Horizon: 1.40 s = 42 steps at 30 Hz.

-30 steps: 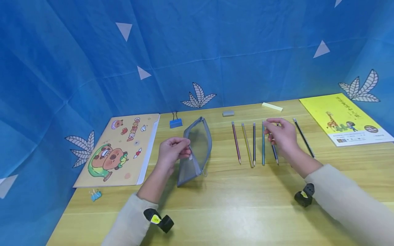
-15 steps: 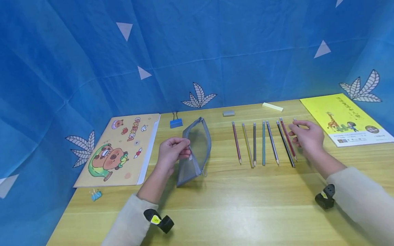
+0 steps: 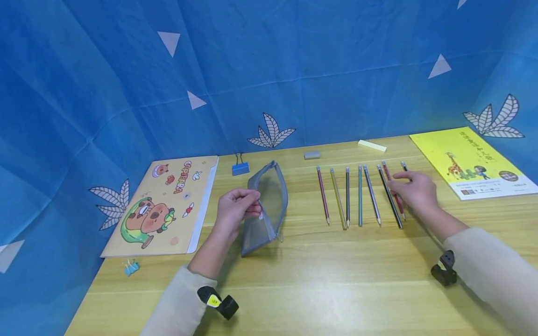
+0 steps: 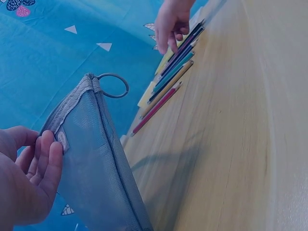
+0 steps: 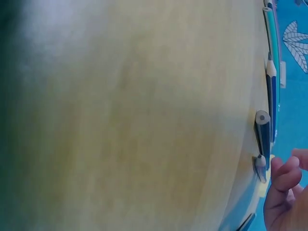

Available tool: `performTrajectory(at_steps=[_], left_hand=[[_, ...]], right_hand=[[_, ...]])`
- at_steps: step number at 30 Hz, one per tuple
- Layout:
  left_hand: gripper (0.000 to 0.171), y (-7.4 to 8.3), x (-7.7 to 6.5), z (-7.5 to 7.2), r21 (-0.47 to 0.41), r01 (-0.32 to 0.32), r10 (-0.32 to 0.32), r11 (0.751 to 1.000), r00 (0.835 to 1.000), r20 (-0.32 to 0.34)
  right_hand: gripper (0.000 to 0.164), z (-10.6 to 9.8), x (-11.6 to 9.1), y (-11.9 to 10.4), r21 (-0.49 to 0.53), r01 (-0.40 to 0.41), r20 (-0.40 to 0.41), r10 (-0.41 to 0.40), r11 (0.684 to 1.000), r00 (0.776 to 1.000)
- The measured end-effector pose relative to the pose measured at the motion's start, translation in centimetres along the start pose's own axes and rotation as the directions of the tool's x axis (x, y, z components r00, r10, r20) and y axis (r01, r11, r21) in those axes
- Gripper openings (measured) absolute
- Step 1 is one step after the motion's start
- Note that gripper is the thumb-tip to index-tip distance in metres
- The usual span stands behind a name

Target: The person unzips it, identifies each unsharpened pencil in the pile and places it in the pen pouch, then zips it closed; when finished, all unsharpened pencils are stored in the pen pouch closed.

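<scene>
My left hand (image 3: 236, 207) pinches the top edge of a grey mesh pencil pouch (image 3: 271, 200) and holds it upright on the wooden table (image 3: 336, 280). The left wrist view shows that hand (image 4: 29, 178) on the pouch (image 4: 91, 163), with the zipper ring (image 4: 114, 85) at its end. Several pencils (image 3: 360, 196) lie side by side to the right. My right hand (image 3: 414, 191) hovers over the right end of the row. Its straight fingertips touch the red pencil (image 3: 392, 191) beside a black pencil (image 3: 388, 196). It hides most of the rightmost pencil (image 3: 404, 165).
A capybara folder (image 3: 168, 205) lies at the left, a blue binder clip (image 3: 240, 167) behind the pouch, and a small pale clip (image 3: 130, 267) near the left edge. A grey eraser (image 3: 312, 154), a yellow strip (image 3: 371, 145) and a yellow book (image 3: 470, 161) sit at the back right. Blue cloth walls surround the table.
My right hand moved from the blue pencils to the right end of the row, then slid slightly left onto the red pencil. The left hand and pouch stayed put.
</scene>
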<state>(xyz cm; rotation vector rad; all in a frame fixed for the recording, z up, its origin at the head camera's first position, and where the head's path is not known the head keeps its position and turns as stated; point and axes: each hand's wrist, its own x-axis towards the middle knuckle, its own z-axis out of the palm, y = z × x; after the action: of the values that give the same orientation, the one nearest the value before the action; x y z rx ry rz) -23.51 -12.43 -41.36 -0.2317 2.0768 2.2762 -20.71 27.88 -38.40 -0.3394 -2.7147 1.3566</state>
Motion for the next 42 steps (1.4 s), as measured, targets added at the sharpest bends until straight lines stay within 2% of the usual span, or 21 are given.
performTrajectory(at_steps=[5,10,16,22,28,32,35,37,38,40,42], left_hand=[[0.047,-0.2,0.1,0.0,-0.006,-0.006,0.007,1.000,1.000,0.004],[0.046,-0.2,0.0,0.1,-0.011,-0.015,0.015,1.000,1.000,0.006],[0.047,-0.1,-0.1,0.2,-0.005,-0.013,0.013,1.000,1.000,-0.002],[0.046,-0.2,-0.1,0.2,0.003,-0.019,0.019,1.000,1.000,0.002],[0.046,-0.2,0.0,0.2,-0.005,-0.023,0.023,1.000,1.000,0.012],[0.046,-0.6,0.4,0.0,-0.006,-0.027,0.027,1.000,1.000,0.015],[0.047,-1.1,0.9,-0.2,-0.007,-0.029,0.029,1.000,0.999,0.027],[0.046,-1.4,1.1,-0.4,-0.003,-0.027,0.027,1.000,0.999,0.041],[0.040,-0.4,0.1,-0.1,-0.017,-0.033,0.034,0.999,0.998,0.058],[0.038,0.1,-0.3,0.0,-0.006,-0.019,0.019,1.000,0.998,0.063],[0.036,1.0,-1.1,0.3,0.004,-0.007,0.006,1.000,0.998,0.069]], right_hand=[[0.040,0.4,-0.2,-0.3,-0.164,0.034,0.043,-0.027,0.986,0.999],[0.040,0.7,-0.3,-0.9,-0.310,0.064,0.067,-0.045,0.949,0.997],[0.034,0.9,-0.1,-1.0,-0.377,0.080,0.124,-0.035,0.923,0.992],[0.035,0.8,-0.1,-1.1,-0.341,0.064,0.139,-0.017,0.938,0.990],[0.038,0.8,-0.4,-2.1,-0.269,0.108,0.075,-0.091,0.957,0.993],[0.044,1.2,-0.6,-3.6,-0.135,0.103,0.062,-0.096,0.985,0.993],[0.046,1.8,-1.0,-5.5,0.008,0.078,0.078,-0.079,0.997,0.994],[0.046,2.3,-1.4,-6.8,0.111,0.068,0.090,-0.078,0.992,0.993],[0.045,2.6,-1.6,-7.6,0.161,0.058,0.107,-0.076,0.985,0.991],[0.043,3.3,-1.9,-8.8,0.265,0.034,0.115,-0.067,0.964,0.991],[0.042,4.1,-2.2,-9.9,0.370,0.004,0.125,-0.054,0.929,0.991]])
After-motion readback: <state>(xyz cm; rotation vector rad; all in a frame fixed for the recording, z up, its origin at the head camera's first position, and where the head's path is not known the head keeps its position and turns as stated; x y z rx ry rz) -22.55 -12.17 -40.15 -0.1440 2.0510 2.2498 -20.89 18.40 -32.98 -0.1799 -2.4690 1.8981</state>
